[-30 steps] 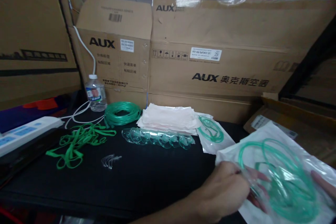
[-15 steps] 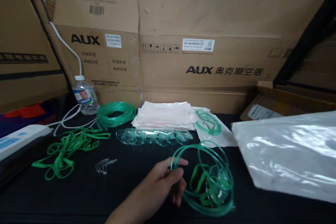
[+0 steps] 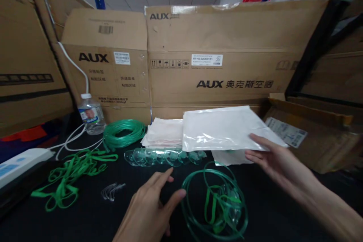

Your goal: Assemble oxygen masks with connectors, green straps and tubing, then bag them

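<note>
The left hand (image 3: 150, 211) has released the green tubing coil (image 3: 215, 202), which now lies on the mat. The right hand (image 3: 272, 159) has carried the emptied plastic bag (image 3: 224, 128) over the bag stack.

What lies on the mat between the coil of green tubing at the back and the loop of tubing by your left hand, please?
In the head view, a row of clear plastic masks lies between the coiled green tubing and the tubing loop beside the left hand.
</note>
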